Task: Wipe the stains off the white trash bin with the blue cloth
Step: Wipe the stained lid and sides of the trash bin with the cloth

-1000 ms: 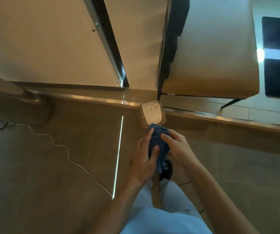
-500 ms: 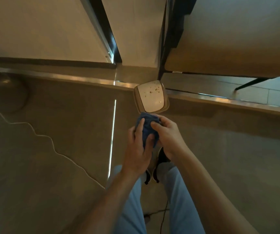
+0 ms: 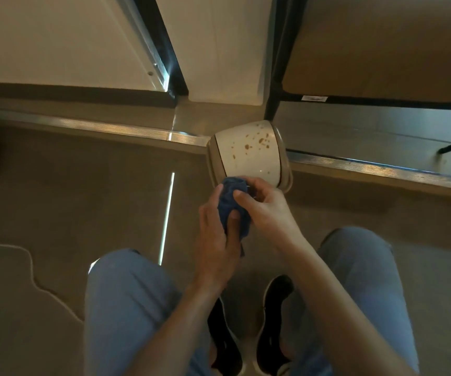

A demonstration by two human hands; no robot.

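The white trash bin (image 3: 248, 156) sits on the floor at about twelve o'clock from the crouching person's knees, up against the metal floor strip (image 3: 126, 130). Its pale lid carries brown stains (image 3: 247, 146) scattered over the far half, thickest toward one o'clock. The blue cloth (image 3: 231, 203) is bunched between both hands just short of the bin's near edge. The left hand (image 3: 216, 240) grips its lower part, thumb pressed into the fabric, and the right hand (image 3: 265, 204) pinches the upper part with curled fingers (image 3: 242, 195). Neither hand is on the lid yet.

From here the step looks like gathering the cloth into a pad before the first pass. A firm wad with a smooth face would serve best, leaving no loose tail to drag. I'd free one hand to steady the bin's rim, since it looks light and could slide toward the strip. Then the other hand can reach to the far spots and wipe back toward six o'clock, pressing harder on the bigger blotches.
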